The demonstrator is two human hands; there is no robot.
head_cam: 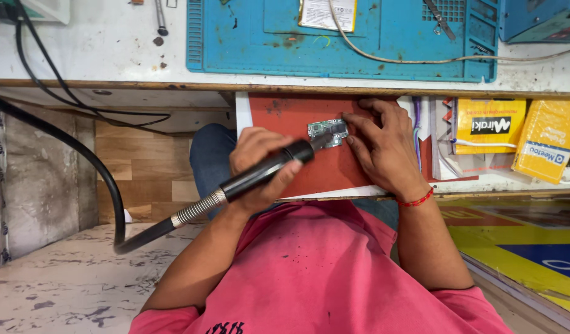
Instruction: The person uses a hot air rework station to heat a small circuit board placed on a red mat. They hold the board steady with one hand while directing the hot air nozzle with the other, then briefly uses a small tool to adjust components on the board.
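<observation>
My left hand [255, 162] grips a black hot-air wand [267, 169] whose tip points at a small green circuit board [327, 130]. The board lies on a red mat [284, 117] in a pulled-out drawer under the bench edge. My right hand [382, 143] rests on the mat with its fingertips pressing the board's right side. A red thread band circles my right wrist. From the wand, a springy metal collar and a thick black hose [112, 192] trail off to the left.
A blue work mat [248, 43] lies on the white bench above, with a beige cable [421, 60] across it. Yellow packets [489, 125] fill the drawer's right part. Black cables [44, 68] hang at left. A blue box [538, 18] stands at top right.
</observation>
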